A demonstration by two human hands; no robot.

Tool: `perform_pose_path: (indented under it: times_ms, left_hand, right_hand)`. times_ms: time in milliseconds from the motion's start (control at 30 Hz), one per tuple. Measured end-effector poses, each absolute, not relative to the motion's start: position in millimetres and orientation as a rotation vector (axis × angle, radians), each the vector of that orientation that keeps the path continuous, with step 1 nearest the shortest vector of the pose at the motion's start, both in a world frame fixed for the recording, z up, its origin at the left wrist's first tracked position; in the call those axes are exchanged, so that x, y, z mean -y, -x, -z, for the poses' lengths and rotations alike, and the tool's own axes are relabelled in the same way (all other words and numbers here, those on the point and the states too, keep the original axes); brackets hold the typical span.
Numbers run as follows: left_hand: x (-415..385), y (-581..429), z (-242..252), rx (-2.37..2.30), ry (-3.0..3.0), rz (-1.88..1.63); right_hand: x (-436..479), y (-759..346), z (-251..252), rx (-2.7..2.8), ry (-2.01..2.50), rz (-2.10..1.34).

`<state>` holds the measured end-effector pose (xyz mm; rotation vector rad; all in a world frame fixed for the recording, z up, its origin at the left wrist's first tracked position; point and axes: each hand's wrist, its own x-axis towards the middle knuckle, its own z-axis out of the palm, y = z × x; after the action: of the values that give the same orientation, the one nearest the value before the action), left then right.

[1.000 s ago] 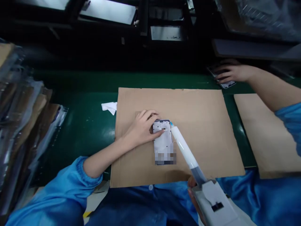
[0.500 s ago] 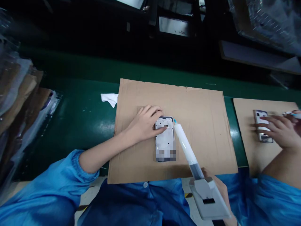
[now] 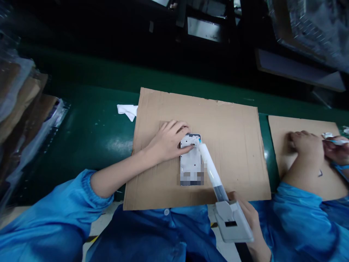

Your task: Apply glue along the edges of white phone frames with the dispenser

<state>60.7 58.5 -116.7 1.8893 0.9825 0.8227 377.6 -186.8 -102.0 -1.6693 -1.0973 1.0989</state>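
A light grey phone frame (image 3: 188, 160) lies flat on a brown cardboard sheet (image 3: 231, 127), its lower end blurred out. My left hand (image 3: 173, 140) grips its upper left side, the thumb laid across the inner face and the other fingers bent around the top left corner. My right hand (image 3: 248, 211) is closed around a glue dispenser (image 3: 234, 222) with a grey body and a white cartridge; the body hides part of that hand. The dispenser's blue nozzle tip (image 3: 200, 141) is at the frame's upper right edge. Whether any glue comes out is too small to see.
A white cloth (image 3: 128, 111) sits at the cardboard's left edge on the green table (image 3: 98, 134). Stacked bagged sheets (image 3: 24, 98) stand at far left. On the right, a co-worker's hands (image 3: 308, 143) are over another cardboard sheet (image 3: 286, 125). Dark shelving lies behind.
The dispenser has shifted slightly left, bringing its tip onto the frame's right edge. My left hand keeps its hold. The co-worker's arm has moved across their cardboard.
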Motion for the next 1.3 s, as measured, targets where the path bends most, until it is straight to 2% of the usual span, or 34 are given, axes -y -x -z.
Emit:
perform_pose_path:
  times_ms: [133,667,967,1300]
  left_hand:
    - [-59.1,-61.1,115.6,-0.976,-1.84,-0.848]
    - [-57.5,-61.7,118.2,-0.97,-1.9,-0.824]
    - [-56.7,-58.6,122.7,-1.011,-2.342,-0.728]
    - [-56.5,-58.7,121.4,-1.02,-2.412,-0.711]
  right_hand:
    - [162.8,-359.7,76.2,1.656,1.71,-0.989]
    - [146.4,-355.4,64.8,1.764,1.602,-0.899]
    - [137.1,-345.6,50.8,2.063,1.375,-0.619]
    - [133.7,-349.7,49.2,2.194,1.279,-0.562]
